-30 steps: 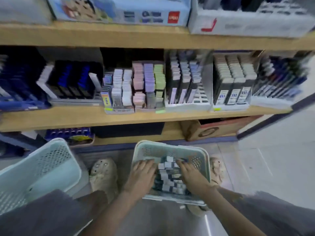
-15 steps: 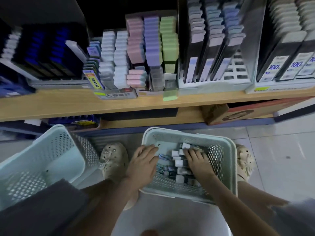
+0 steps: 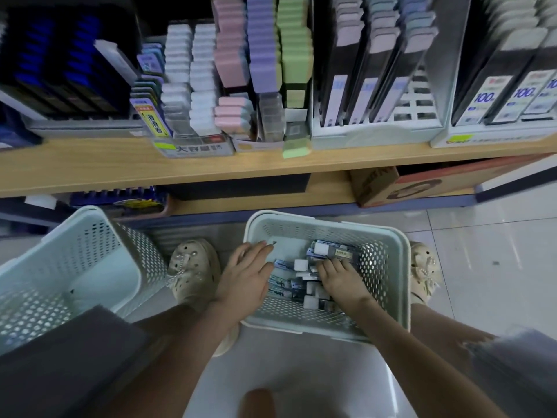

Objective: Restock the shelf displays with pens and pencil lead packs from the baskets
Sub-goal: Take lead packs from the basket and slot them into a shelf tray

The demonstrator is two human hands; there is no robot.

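Observation:
A pale green perforated basket [image 3: 403,267] sits on the floor between my feet. Inside lies a loose pile of pencil lead packs [image 3: 330,252], dark with white caps. My left hand [image 3: 245,276] lies flat with straight fingers at the pile's left side, over the basket's left wall. My right hand [image 3: 340,279] is on the pile's right side, its fingers curled down onto several packs. Above, a display box [image 3: 193,86] on the wooden shelf [image 3: 90,168] holds rows of similar white-capped packs.
A second, light blue basket [image 3: 90,254] stands tilted at the left and looks empty. Pastel pink, purple and green packs [image 3: 262,55], black pen trays [image 3: 66,70] and grey-capped boxes [image 3: 376,70] fill the shelf. A cardboard box [image 3: 391,185] sits under it. Tiled floor lies to the right.
The view has dropped and closed in on the shelf and basket. My left hand has slid forward along the pile's left side. My right hand's fingers have dug in among the packs.

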